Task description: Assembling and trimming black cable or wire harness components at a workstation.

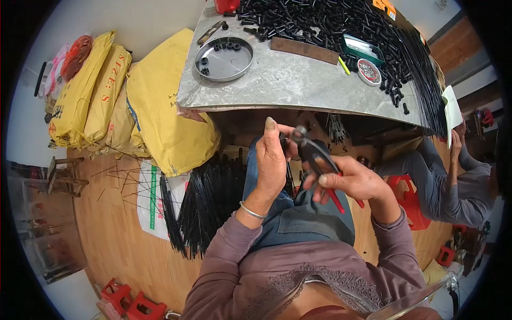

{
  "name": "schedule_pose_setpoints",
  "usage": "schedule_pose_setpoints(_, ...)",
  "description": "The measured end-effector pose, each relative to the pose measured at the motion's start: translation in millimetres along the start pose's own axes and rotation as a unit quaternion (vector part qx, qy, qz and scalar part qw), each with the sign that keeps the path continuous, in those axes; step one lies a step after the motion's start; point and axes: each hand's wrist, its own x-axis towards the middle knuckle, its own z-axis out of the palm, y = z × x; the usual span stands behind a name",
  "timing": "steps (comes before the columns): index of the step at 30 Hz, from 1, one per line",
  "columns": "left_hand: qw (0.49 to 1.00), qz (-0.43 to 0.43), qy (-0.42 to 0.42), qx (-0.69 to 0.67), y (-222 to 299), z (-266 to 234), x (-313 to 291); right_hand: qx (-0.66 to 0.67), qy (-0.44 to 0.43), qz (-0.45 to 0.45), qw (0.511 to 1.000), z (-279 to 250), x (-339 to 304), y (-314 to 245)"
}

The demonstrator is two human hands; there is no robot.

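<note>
My right hand [354,178] is closed round a pair of pliers [314,154] with a dark metal head and red handle ends. The head of the pliers points up and left, close to the fingertips of my left hand [271,165]. That hand, with a metal bangle on its wrist, is raised with the thumb up and its fingers curled in. Something small and dark shows between the fingers, but they cover most of it, so its kind is unclear. Both hands are over my lap, just in front of the table's near edge.
On the grey table [298,88] lie a heap of black bolts [320,21], a round metal tray [224,74] with several black nuts, a flat brown bar [304,49] and long black rods [426,80]. Yellow sacks [168,101] stand left. Another person [453,186] sits at right.
</note>
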Motion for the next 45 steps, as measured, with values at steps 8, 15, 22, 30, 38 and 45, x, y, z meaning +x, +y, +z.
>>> schedule_pose_setpoints(8, 0.999, 0.019, -0.034, 0.017, -2.9, 4.0, -2.3, 0.001, -0.049, 0.088, 0.995, -8.6, -12.0, -9.3)
schedule_pose_setpoints(15, 0.995, 0.031, -0.05, 0.077, -4.3, 10.8, -8.5, -0.037, -0.018, 0.157, 0.987, -0.1, -19.9, -19.3)
schedule_pose_setpoints(22, 0.995, 0.02, -0.028, 0.096, -8.8, 9.7, -1.0, -0.483, 0.138, -0.045, 0.864, -8.6, -4.7, 7.9)
schedule_pose_setpoints(30, 0.999, -0.005, -0.048, 0.024, -5.2, 7.3, 2.0, -0.254, 0.037, 0.131, 0.958, -7.6, -20.0, -42.8)
schedule_pose_setpoints(38, 0.997, 0.006, -0.076, 0.032, -7.1, 11.5, -2.5, -0.272, 0.021, 0.165, 0.948, -7.1, -24.5, -45.6)
schedule_pose_setpoints(45, 0.995, 0.015, -0.068, 0.073, -8.5, 15.9, -4.9, -0.41, 0.051, 0.092, 0.906, -10.7, -17.0, -30.9)
